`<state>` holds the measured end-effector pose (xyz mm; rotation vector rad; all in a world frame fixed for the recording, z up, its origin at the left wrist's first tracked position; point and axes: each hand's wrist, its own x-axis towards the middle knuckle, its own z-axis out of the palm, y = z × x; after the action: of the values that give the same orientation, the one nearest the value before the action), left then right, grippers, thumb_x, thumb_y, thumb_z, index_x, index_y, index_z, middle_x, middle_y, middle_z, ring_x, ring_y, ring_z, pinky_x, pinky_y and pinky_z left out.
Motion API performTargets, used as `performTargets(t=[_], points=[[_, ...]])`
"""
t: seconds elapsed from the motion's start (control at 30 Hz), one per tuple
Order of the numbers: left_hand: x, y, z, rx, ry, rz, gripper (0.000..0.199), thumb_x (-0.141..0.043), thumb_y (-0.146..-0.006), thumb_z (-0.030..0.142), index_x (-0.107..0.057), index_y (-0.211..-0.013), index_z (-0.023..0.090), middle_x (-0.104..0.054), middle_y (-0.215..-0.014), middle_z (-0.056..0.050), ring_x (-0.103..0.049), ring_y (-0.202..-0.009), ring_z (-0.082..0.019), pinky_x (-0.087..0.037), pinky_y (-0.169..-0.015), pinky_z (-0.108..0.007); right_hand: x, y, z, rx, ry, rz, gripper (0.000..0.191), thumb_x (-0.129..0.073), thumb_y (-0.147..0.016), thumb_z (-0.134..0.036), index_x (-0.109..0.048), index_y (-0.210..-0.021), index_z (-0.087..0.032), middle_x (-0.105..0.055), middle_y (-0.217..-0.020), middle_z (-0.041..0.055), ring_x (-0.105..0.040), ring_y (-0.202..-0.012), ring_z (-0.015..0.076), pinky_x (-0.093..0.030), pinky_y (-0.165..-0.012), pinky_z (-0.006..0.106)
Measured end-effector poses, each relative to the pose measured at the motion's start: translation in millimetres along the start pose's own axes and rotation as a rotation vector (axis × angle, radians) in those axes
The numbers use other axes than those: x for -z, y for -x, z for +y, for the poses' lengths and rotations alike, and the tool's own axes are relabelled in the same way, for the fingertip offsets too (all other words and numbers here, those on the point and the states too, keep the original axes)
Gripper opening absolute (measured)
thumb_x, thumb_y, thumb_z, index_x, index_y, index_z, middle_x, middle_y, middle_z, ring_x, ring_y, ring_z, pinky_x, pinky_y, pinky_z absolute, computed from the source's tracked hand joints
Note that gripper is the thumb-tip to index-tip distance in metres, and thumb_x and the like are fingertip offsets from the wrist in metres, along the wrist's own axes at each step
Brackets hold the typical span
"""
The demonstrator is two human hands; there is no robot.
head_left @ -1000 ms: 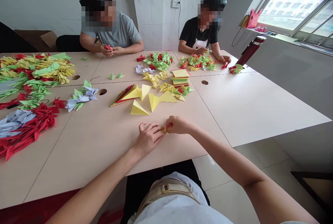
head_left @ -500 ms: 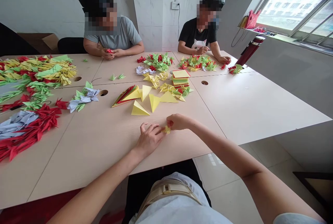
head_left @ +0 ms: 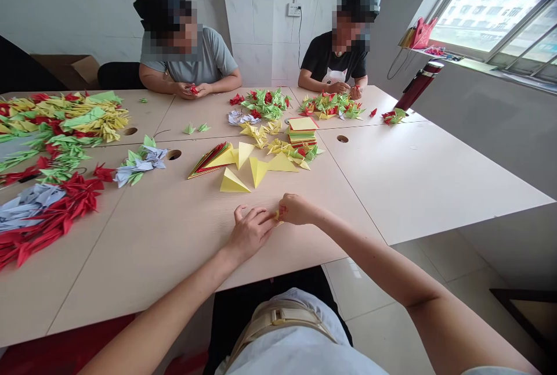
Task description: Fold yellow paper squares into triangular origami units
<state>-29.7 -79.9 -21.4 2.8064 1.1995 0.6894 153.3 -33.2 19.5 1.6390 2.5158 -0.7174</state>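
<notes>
A small piece of folded yellow paper [head_left: 277, 217] is between my two hands, just above or on the table; most of it is covered by fingers. My left hand [head_left: 250, 233] rests palm down, its foremost fingertips on the left end of the paper and its little finger lifted apart. With fingers curled in a pinch, my right hand [head_left: 296, 209] grips the paper's right end. Beyond my hands lie folded yellow triangles [head_left: 259, 172] and a fanned stack of red, green and yellow folded sheets [head_left: 211, 160].
A stack of square paper [head_left: 302, 131] stands mid-table among folded paper cranes [head_left: 267, 102]. Heaps of cranes [head_left: 65, 116] cover the left side. Two people sit opposite, hands on small red paper pieces or near the pile. A dark red flask [head_left: 420, 85] stands far right.
My right hand has shifted slightly down, and less of the yellow paper shows. Across the table, the right-hand person's hand has drawn back from a red piece; the other person's hands moved slightly right.
</notes>
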Motion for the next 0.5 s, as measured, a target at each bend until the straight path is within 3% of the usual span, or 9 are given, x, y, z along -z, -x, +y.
performTargets(t=[0.13,0.33,0.43,0.5], points=[[1.8,-1.5,1.3,0.003,-0.003,-0.021,0.025,-0.052,-0.087,0.024,-0.063,-0.105,0.038,-0.066,-0.112,0.0,-0.054,-0.107,-0.023,-0.02,-0.096,-0.053,3.4,-4.3,3.1,0.0,0.016,-0.029,0.012,-0.064,-0.072,-0.028,-0.063,-0.077,-0.017,-0.063,-0.089,0.0085,-0.057,-0.078,0.0181,-0.034,-0.055,0.021],[7.9,-2.2,1.7,-0.016,-0.004,-0.026,0.022,-0.053,-0.087,0.024,-0.065,-0.1,0.037,-0.068,-0.108,0.0,-0.055,-0.106,-0.023,-0.021,-0.096,-0.054,17.6,-7.3,26.9,0.012,0.015,-0.045,0.014,-0.067,-0.066,-0.016,-0.06,-0.078,-0.017,-0.062,-0.084,0.0049,-0.056,-0.076,0.0166,-0.034,-0.054,0.021],[8.5,1.7,-3.5,-0.034,0.009,-0.051,0.025,-0.05,-0.089,0.029,-0.062,-0.107,0.042,-0.065,-0.115,0.001,-0.052,-0.112,-0.024,-0.02,-0.097,-0.053,16.5,-0.2,34.3,0.043,-0.039,-0.017,0.026,-0.07,-0.068,-0.023,-0.06,-0.091,-0.019,-0.059,-0.091,0.0038,-0.055,-0.076,0.0137,-0.037,-0.06,0.02],[8.4,3.8,-7.9,-0.05,0.022,-0.085,0.026,-0.048,-0.089,0.032,-0.059,-0.11,0.044,-0.061,-0.122,0.002,-0.048,-0.118,-0.024,-0.021,-0.097,-0.052,9.1,5.9,33.6,0.062,-0.1,0.071,0.028,-0.07,-0.07,-0.029,-0.059,-0.094,-0.02,-0.057,-0.093,0.0036,-0.054,-0.075,0.0126,-0.038,-0.064,0.021]])
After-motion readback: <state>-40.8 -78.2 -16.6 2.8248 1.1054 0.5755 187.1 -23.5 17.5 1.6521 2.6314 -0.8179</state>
